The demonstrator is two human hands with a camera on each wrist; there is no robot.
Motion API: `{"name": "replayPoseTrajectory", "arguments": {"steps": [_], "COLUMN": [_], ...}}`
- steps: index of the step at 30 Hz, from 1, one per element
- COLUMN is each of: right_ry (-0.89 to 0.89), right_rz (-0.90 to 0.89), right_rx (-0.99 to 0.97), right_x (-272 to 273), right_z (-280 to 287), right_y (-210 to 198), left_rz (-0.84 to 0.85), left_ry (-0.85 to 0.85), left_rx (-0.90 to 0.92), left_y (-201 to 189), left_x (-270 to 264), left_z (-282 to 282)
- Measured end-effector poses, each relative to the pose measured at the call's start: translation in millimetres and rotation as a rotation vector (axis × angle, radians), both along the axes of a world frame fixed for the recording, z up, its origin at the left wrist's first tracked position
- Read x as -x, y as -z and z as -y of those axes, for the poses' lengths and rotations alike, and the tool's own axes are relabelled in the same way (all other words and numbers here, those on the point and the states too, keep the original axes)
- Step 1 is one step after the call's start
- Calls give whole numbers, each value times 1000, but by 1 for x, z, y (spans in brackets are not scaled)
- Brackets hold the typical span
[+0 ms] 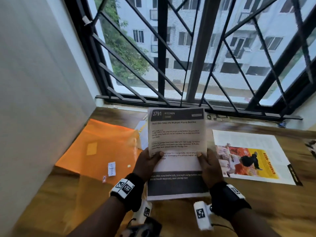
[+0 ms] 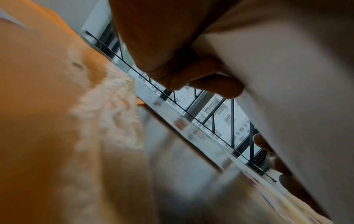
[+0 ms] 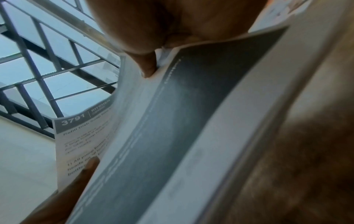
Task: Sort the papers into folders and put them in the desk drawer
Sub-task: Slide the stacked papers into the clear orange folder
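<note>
A stack of printed papers [image 1: 176, 139], headed "3791 KITCHEN", stands tilted up off the wooden desk [image 1: 239, 202] in front of me. My left hand [image 1: 148, 161] grips its left edge, thumb on the front. My right hand [image 1: 207, 164] grips the right edge the same way. In the right wrist view the papers [image 3: 172, 128] curve away from my right thumb [image 3: 147, 65]. In the left wrist view my left fingers [image 2: 191, 72] curl behind the sheets' blank back [image 2: 287, 91]. An orange folder [image 1: 99, 147] lies flat at the left.
A magazine page [image 1: 253, 156] with a colour picture lies on the desk to the right. More printed sheets [image 1: 142, 134] poke out from under the orange folder. A white wall [image 1: 34, 100] stands close on the left. A barred window [image 1: 188, 57] runs along the desk's far edge.
</note>
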State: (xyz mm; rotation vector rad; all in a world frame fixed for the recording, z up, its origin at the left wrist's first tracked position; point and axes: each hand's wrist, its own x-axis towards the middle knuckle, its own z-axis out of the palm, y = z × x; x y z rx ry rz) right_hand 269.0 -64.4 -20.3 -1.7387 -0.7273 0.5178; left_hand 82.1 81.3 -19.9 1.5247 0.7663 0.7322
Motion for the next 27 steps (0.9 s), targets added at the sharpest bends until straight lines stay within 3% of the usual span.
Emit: {"name": "replayPoseTrajectory", "arguments": {"steps": [6, 11, 13, 17, 19, 27], "right_ry": [-52, -1, 44, 100, 104, 61], "right_rz": [-28, -44, -37, -55, -61, -129], "right_rx": [77, 95, 82, 101, 103, 88], "right_x": [13, 14, 12, -4, -10, -24], "right_z": [3, 14, 22, 39, 43, 39], "right_y": [20, 27, 25, 30, 34, 32], "left_rz": [-83, -255, -431, -1132, -1271, -1372], "left_ry": [-56, -166, -216, -125, -110, 24], "left_rx": [33, 21, -58, -522, -542, -383], "left_y": [9, 9, 7, 4, 4, 0], "left_x": [36, 56, 64, 68, 63, 56], "left_z": [16, 18, 18, 27, 32, 37]}}
